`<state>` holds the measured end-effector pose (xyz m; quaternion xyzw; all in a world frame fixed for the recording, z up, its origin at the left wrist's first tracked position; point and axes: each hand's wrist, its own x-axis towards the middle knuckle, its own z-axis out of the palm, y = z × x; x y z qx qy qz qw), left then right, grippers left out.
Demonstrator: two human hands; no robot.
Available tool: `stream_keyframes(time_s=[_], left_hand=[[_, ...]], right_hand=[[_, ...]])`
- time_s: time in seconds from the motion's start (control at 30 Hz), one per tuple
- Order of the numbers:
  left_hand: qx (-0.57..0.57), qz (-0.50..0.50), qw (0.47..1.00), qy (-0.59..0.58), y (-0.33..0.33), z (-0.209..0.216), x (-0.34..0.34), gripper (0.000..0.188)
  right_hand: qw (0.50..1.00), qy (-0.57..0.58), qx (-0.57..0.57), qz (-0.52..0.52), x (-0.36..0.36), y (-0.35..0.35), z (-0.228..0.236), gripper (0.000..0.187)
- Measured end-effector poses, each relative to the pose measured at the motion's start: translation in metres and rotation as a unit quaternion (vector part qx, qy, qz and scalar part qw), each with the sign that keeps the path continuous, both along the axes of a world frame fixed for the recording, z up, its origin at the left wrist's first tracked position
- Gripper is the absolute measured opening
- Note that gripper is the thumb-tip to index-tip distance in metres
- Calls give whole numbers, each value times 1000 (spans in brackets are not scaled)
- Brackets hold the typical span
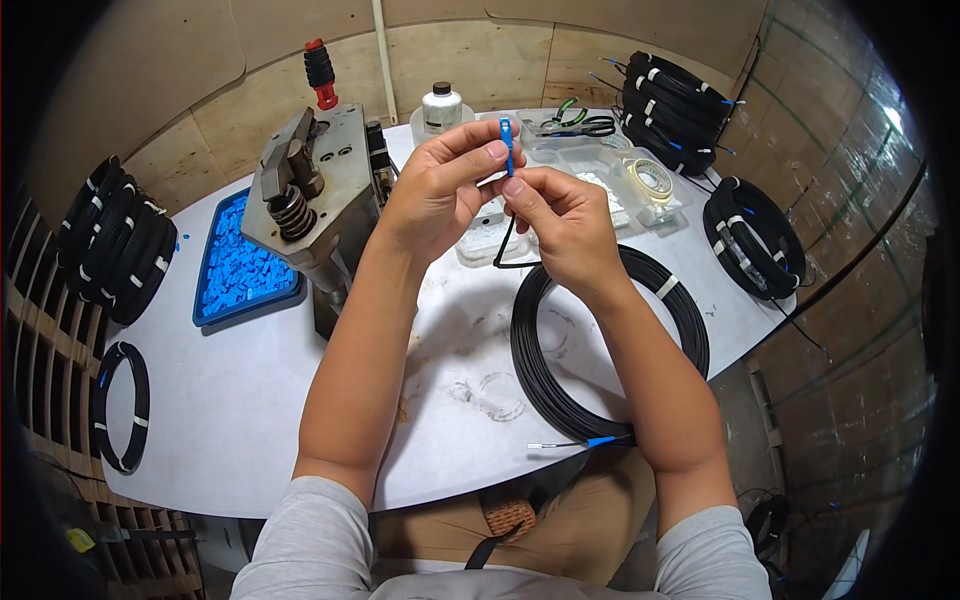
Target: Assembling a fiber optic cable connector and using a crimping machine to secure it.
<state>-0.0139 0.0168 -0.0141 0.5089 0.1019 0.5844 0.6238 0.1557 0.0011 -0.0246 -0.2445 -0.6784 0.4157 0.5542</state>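
Raised over the far middle of the table, my left hand [447, 190] pinches a small blue fibre-optic connector [506, 135] between thumb and fingers. The connector stands upright with its end pointing up. My right hand [572, 215] is closed on its lower blue part, where the black cable [507, 243] comes out; the fingers partly hide this joint. The cable bends below my hands toward a coil of black cable [695, 345] tied with white bands, lying under my right forearm. At the coil's near edge is its other end, a blue piece [600, 441] with a pale tip.
A metal press [335, 160] stands left of my arms, beside a blue tray [250, 319] of small blue parts. Coil stacks [118, 240] [675, 110] flank the table. Behind my hands are a white bottle [441, 108], clear boxes, tape [652, 180] and scissors [590, 127].
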Motion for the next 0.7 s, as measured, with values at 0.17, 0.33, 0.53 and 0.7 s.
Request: stream_keyframes(time_s=[0.17,0.33,0.53,0.7], left_hand=[[-5,-18,1000,3,-1,1,1,23],[-17,-9,1000,-10,-3,3,2,21],[-7,-10,1000,17,0,0,1,20],[-24,-12,999,21,-5,4,2,23]], right_hand=[[1000,-1,-14,2,-1,-1,0,18],[1000,-1,-21,1,-1,-2,1,19],[1000,3,-11,4,-1,-2,1,20],[999,22,-18,41,-1,-3,1,22]])
